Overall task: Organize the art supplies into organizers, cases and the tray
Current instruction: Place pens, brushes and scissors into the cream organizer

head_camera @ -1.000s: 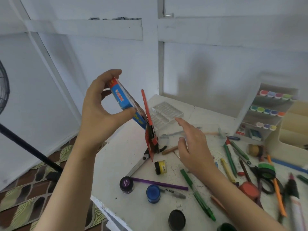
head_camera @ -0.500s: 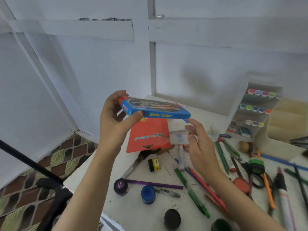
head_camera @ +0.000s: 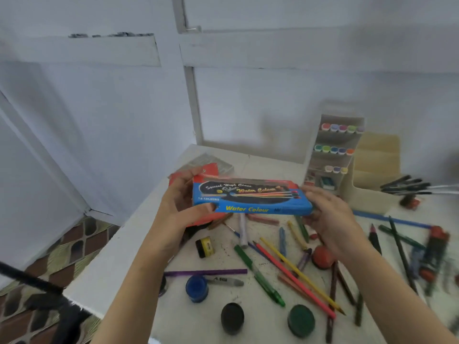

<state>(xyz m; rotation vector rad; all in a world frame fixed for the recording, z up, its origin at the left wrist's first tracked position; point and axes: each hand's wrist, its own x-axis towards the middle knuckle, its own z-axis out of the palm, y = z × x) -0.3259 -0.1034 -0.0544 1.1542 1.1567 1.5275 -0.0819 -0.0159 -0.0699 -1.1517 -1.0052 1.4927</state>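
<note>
Holding a blue water colour box (head_camera: pixel 250 198) level above the white table (head_camera: pixel 139 244), a person is seen from the head camera partway through sorting art supplies. The left hand (head_camera: pixel 178 207) pinches the box's left end, thumb on its front edge. The right hand (head_camera: pixel 330 219) wraps the right end, though motion blur softens the fingers. By the wall, a white marker organizer (head_camera: pixel 335 150) already carries three rows of markers, and black pens (head_camera: pixel 407 186) lie beside a beige organizer (head_camera: pixel 372 175). Most of the job looks undone: a yellow pencil (head_camera: pixel 298 271), a green pen (head_camera: pixel 258 274), a blue paint pot (head_camera: pixel 197 289), a black paint pot (head_camera: pixel 232 318) and a green paint pot (head_camera: pixel 301 320) lie loose on the tabletop.
</note>
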